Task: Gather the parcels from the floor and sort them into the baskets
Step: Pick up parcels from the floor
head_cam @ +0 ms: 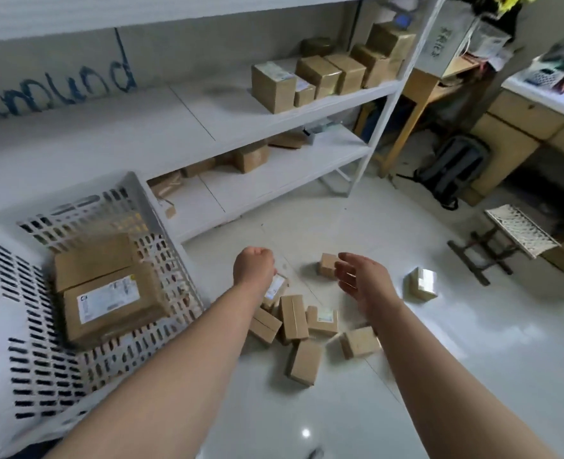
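On the glossy white floor (506, 326), near the middle of the scene, a loose heap of small brown parcels (294, 318) lies tumbled together, some flat and some on edge. Just beyond the heap sits a single small parcel (327, 265), and well apart to the right a tape-wrapped parcel (423, 283) stands alone. Both bare arms reach out over the heap. The left hand (254, 266) hangs with its wrist bent and its fingers curled under, out of sight, directly above a labelled parcel (276, 286) at the heap's far-left edge. Whether those fingers hold it I cannot tell. The right hand (362, 281) hovers just beside the single small parcel, fingers spread apart and loosely bent, gripping nothing. At the left, near the heap, stands a white slotted basket (25, 326) with two larger parcels inside — a plain box (93, 256) on the far side and a box with a white label (111, 303) touching it on the near side. Beyond, white shelving (307, 104) carries more brown boxes (274, 84), and a woven stool (519, 233) stands at the far right.
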Available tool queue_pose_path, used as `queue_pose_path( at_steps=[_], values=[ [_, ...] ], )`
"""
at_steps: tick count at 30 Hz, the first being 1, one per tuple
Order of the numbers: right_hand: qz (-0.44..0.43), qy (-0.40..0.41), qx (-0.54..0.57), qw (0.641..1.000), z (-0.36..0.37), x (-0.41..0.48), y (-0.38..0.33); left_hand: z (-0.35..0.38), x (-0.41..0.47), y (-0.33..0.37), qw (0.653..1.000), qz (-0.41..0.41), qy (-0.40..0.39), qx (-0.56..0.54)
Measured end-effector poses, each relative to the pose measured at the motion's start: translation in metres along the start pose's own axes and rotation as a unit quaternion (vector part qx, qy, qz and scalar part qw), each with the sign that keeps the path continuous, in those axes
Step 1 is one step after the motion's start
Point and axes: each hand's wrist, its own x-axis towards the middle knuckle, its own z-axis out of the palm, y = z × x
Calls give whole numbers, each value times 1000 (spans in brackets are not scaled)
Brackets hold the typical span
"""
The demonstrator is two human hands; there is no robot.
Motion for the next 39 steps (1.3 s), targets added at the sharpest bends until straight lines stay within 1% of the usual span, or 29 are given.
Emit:
queue_pose_path(
  at_steps=[3,7,10,14,20,24,27,30,33,37,39],
  values=[
    [28,12,-12,999,-59,21,7,56,-6,-21,999,-32,-11,15],
    [42,18,-16,999,-109,53,21,106,4,-57,996,-79,-5,45],
    [69,20,-35,997,-128,78,37,132,18,-86,991,-118,-19,57],
    [106,34,-40,993,-144,121,66,163,50,-113,986,-160,-35,37],
    [165,65,-13,984,-173,192,117,215,108,-163,972,-216,-54,71],
    [189,72,-21,979,-191,246,169,248,143,-223,964,-238,-69,99],
    [199,71,-31,977,-199,293,219,276,176,-278,964,-244,-67,81],
    [208,58,-40,976,-199,336,271,301,214,-331,962,-249,-67,90],
    [216,37,-46,975,-195,388,346,327,261,-404,954,-271,-63,107],
    [236,-12,-71,969,-180,436,439,339,280,-462,930,-330,-54,152],
    [249,-33,-85,964,-169,453,473,339,294,-496,926,-333,-35,175]
  ],
)
